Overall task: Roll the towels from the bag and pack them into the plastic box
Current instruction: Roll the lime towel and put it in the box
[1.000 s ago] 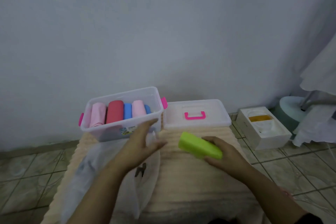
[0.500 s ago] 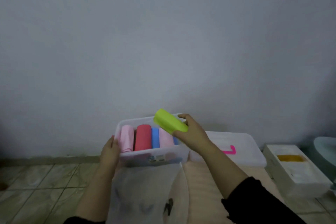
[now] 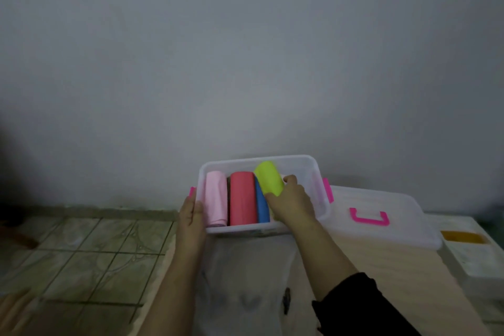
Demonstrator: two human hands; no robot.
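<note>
Four rolled towels show in one clear box (image 3: 313, 169): one pale pink (image 3: 215, 199), one red (image 3: 242, 202), one blue (image 3: 262, 206) and one lime green (image 3: 268, 179). The green roll is the only one in a grip, held by the right hand (image 3: 293, 202); the other three lie just left of that grip. Two hands are in view, the left hand (image 3: 191, 215) on the box's left end. One lid (image 3: 381, 199) with one pink handle (image 3: 369, 218) lies right of the grip. Two pink latches show on the box. One plastic bag (image 3: 245, 281) lies below the grip, and one white tray (image 3: 474, 256) sits far right.
</note>
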